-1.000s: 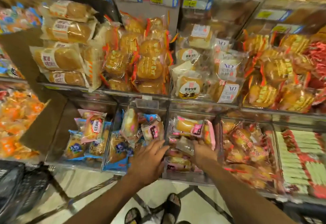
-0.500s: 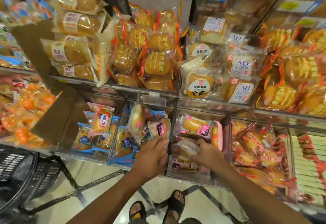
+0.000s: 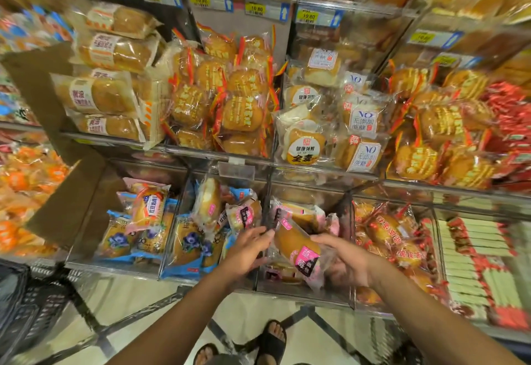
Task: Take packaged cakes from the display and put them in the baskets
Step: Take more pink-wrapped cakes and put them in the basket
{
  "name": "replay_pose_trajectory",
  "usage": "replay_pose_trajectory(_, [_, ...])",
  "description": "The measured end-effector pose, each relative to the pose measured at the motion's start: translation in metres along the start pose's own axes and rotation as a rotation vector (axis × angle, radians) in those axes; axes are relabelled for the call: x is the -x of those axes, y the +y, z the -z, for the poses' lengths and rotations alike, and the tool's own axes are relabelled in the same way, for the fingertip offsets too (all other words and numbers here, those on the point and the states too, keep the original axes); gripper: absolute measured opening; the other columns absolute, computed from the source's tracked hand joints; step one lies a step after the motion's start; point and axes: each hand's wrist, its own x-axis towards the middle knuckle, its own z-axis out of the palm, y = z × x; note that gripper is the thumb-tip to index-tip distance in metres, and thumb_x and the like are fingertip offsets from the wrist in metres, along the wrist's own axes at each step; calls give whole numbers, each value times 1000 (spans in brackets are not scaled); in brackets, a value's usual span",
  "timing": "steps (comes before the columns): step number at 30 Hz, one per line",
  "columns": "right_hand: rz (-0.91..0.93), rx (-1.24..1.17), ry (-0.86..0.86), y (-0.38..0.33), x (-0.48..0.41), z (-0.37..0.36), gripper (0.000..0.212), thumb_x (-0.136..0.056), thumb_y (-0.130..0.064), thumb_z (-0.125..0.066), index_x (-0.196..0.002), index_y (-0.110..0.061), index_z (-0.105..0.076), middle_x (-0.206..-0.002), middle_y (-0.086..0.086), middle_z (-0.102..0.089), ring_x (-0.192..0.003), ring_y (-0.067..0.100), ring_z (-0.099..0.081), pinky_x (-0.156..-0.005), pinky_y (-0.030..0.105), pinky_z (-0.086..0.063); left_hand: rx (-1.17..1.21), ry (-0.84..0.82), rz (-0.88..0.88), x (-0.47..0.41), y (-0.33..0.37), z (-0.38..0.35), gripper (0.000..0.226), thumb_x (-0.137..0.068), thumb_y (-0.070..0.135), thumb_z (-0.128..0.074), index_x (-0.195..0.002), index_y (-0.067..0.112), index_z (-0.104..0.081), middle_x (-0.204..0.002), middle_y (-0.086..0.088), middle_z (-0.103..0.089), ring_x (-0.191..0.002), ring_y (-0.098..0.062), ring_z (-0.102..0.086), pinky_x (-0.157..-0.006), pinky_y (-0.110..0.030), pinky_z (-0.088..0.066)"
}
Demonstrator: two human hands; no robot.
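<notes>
Your right grip (image 3: 344,261) holds one pink-labelled packaged cake (image 3: 298,247), with fingers curled under the wrapper's right side and the thumb on top. The cake lies tilted, upper end to the left and labelled end lower right. It is raised above the other pink-wrapped cakes in the clear bin (image 3: 304,297) on the lower shelf of the display.

Your left grip (image 3: 247,252) holds nothing. Its fingers are nearly straight, with the fingertips (image 3: 265,234) at the wrapper's upper left end. You cannot tell whether they touch it.

Edges: the clear divider (image 3: 268,192) stands just left of the cake, between this bin and the one with the blue-wrapped cakes (image 3: 186,244). The bin's front wall runs just below the wrapper's lower end. The upper shelf lip (image 3: 316,168) overhangs the bin, well above both grips. The red-printed cakes (image 3: 385,229) fill the next bin to the right.

Open room: the pale floor (image 3: 161,295) lies open under your forearms, crossed by dark frame bars. The dark basket (image 3: 34,310) sits at the lower left, well apart from the cake. Your sandalled feet (image 3: 271,339) stand near the bin front.
</notes>
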Motion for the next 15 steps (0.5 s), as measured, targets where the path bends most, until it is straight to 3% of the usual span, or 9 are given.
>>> replay_pose_trajectory(1, [-18,-51,-20,2,0,0,37,-84,-49,-72,-88,-13,-63,-60,4,-68,-48,14,-62,-50,18,-48,43,10,27,0,1,0,55,-94,47,-70,-140,23,-52,-139,0,-58,-125,-14,-59,-90,-28,-57])
replay_pose_trajectory(3, [-30,-132,-138,5,-4,-2,35,-81,-45,-78,-78,-13,-62,-50,-2,-57,-36,7,-49,-38,14,-34,114,37,37,2,3,0,59,-94,45,-70,-142,18,-49,-136,-1,-60,-120,-13,-60,-80,-23,-55])
replay_pose_trajectory(5, [-20,-196,-267,12,-15,-2,38,-77,-46,-83,-74,-14,-63,-50,-5,-50,-37,5,-43,-40,12,-28,230,-12,99,4,3,0,61,-90,43,-72,-140,15,-51,-131,-7,-67,-117,-22,-66,-83,-27,-58])
replay_pose_trajectory(9, [13,-217,-386,17,-21,-14,36,-76,-45,-82,-68,-16,-63,-51,-6,-50,-38,3,-41,-38,13,-30,366,-180,213,10,-1,5,51,-97,41,-63,-139,14,-52,-129,-22,-69,-124,-35,-66,-111,-50,-49])
replay_pose_trajectory(11, [-9,-178,-432,15,-21,-19,38,-72,-47,-84,-66,-17,-61,-51,-7,-49,-38,3,-40,-38,13,-29,344,-218,203,10,-3,14,58,-96,42,-65,-143,13,-49,-131,-24,-68,-125,-38,-64,-112,-52,-47])
replay_pose_trajectory(15, [-75,-33,-478,12,-27,-18,36,-81,-47,-74,-69,-19,-55,-52,-9,-48,-40,1,-39,-40,12,-27,258,-338,207,14,0,41,73,-85,41,-80,-143,8,-49,-135,-21,-66,-125,-40,-64,-103,-51,-55])
